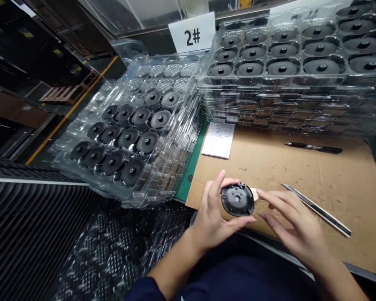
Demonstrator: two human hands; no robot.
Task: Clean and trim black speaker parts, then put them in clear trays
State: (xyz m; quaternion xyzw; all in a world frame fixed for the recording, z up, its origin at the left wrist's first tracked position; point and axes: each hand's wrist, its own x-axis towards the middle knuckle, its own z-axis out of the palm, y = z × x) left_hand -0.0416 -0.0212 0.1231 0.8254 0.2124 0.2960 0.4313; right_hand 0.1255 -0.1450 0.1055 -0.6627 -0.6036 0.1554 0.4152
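In my left hand (214, 209) is a rounded black plastic part (237, 200), gripped by its edge between thumb and fingers. Its recessed face, with a small central boss and holes, is turned toward me. My right hand (296, 223) is at the part's right side. A small cream-coloured piece (254, 194) shows at my right fingertips, against the part's edge; what it is I cannot make out. The right thumb sits lower, apart from the part. Below both hands lies a cardboard sheet (257, 163) on the bench.
Stacked clear trays (172, 156) with black parts stand at left, and another stack (288, 94) at the back right. On the cardboard are a black pen (313, 147), a utility knife (319, 209) and a paper slip (218, 140). A "2#" sign (192, 33) stands behind.
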